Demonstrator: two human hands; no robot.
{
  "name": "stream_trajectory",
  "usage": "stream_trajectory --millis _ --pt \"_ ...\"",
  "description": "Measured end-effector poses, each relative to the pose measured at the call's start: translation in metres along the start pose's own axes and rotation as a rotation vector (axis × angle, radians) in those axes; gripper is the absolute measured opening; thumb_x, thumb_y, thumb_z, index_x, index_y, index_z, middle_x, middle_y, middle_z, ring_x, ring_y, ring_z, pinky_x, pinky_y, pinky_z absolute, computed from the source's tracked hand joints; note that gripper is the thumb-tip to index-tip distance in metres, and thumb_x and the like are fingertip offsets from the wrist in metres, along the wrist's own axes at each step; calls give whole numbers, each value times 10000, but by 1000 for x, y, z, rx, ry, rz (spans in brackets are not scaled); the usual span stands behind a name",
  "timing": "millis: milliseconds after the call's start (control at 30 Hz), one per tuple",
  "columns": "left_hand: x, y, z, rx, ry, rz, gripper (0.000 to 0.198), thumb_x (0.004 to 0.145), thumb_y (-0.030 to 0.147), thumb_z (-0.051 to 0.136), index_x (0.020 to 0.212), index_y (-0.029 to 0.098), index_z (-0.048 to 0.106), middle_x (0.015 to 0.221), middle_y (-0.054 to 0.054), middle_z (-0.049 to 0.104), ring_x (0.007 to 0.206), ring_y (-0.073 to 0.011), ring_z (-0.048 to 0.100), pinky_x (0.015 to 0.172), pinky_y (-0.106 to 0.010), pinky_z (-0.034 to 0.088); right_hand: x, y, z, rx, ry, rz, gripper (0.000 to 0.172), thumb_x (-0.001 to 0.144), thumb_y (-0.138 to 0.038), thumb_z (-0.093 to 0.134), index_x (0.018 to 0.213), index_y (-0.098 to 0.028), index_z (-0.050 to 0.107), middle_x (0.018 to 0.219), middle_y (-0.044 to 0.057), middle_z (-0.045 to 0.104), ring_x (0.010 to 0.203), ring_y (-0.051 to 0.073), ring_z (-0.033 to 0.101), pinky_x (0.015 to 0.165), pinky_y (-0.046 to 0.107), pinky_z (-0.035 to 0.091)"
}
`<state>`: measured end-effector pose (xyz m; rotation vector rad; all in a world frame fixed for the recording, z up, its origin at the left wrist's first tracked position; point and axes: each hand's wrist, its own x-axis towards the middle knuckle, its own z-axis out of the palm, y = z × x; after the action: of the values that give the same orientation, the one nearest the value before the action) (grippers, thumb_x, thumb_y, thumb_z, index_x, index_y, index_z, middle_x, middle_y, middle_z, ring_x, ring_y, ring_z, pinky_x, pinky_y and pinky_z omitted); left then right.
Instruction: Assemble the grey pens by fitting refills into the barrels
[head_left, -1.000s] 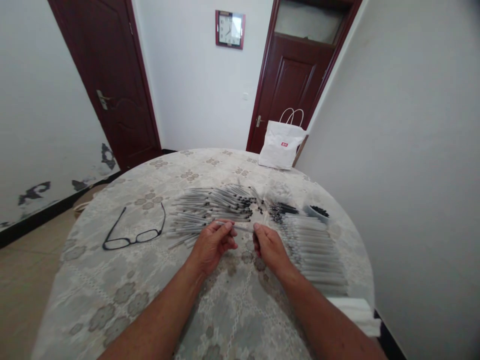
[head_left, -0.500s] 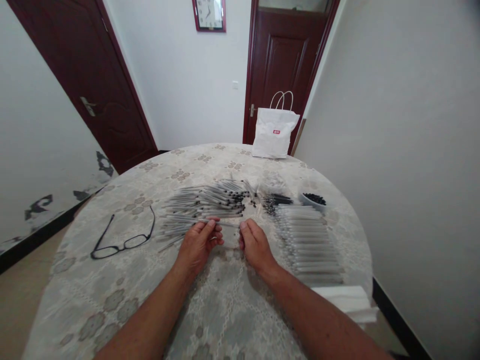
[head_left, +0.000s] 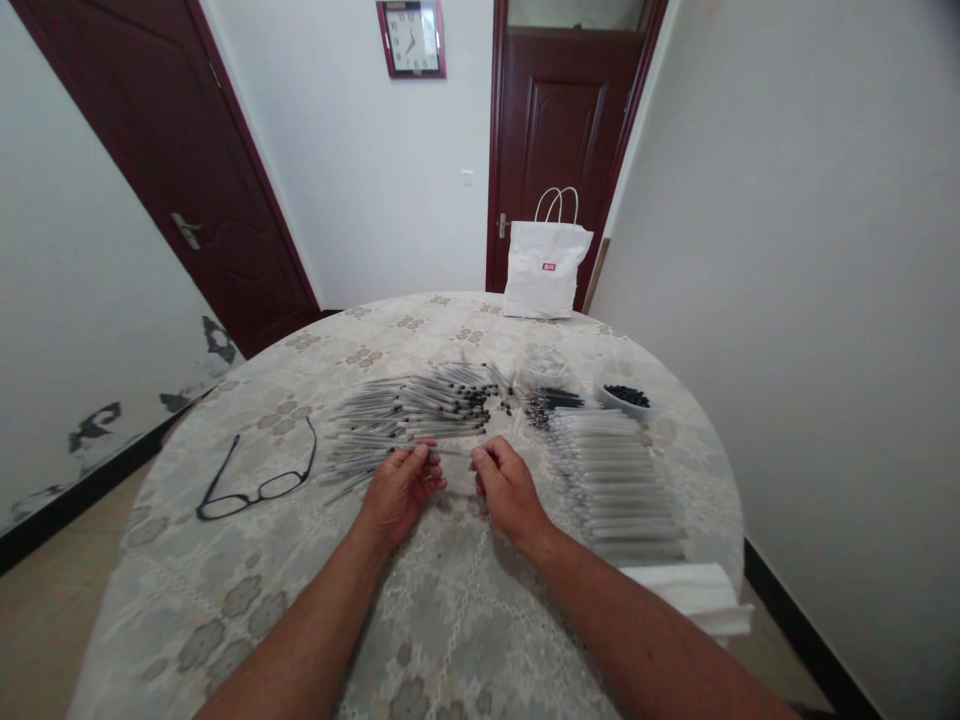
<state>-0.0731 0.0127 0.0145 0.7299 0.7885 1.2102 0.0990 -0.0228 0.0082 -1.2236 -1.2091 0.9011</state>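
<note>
A slim grey pen [head_left: 454, 452] lies level between my two hands, over the table. My left hand [head_left: 405, 485] pinches its left part between thumb and fingers, the other fingers loosely curled. At its right end the fingers of my right hand [head_left: 506, 482] are closed; whatever small part sits inside them is hidden. Just beyond my left hand is a loose pile of grey pens with black ends [head_left: 409, 405]. Right of my right hand lies a neat stack of pale translucent pen barrels [head_left: 619, 480], with a bunch of thin black-and-silver parts [head_left: 553, 402] behind it.
A bowl of small black parts [head_left: 628, 397] and a clear plastic bag [head_left: 544, 367] stand behind the stack. Black-framed glasses [head_left: 259, 490] lie at the left. White folded material [head_left: 690, 595] is at the right edge, a white paper bag [head_left: 547, 270] at the far edge.
The view has tilted and shifted slightly. My right hand has come a little closer to my left, both still on the pen. Nothing on the table has visibly moved.
</note>
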Motion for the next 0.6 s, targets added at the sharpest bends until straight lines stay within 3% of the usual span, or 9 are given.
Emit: stream_trajectory --millis 200,333,600 --pt "-10 1 7 48 -67 -22 442 720 399 885 1022 122 720 780 -33 688 620 -136 653 591 -293 602 -3 -3 0 -115 -62 -27 422 1019 -532 440 728 -232 497 586 -45 518 562 137 501 566 256 383" --pt "-12 1 12 93 -15 -40 430 728 426 876 977 103 742 786 -47 685 605 -119 633 583 -271 592 -4 0 0 -83 -78 -15 490 1027 -586 384 711 -230 498 585 -35 507 547 135 493 542 257 387" --pt "-16 5 16 64 4 -27 414 736 422 868 966 97 754 800 -72 714 621 -125 650 590 -262 591 -8 -6 -1 -48 -53 -65 367 992 -528 488 781 -232 539 649 -24 551 569 133 489 513 246 390"
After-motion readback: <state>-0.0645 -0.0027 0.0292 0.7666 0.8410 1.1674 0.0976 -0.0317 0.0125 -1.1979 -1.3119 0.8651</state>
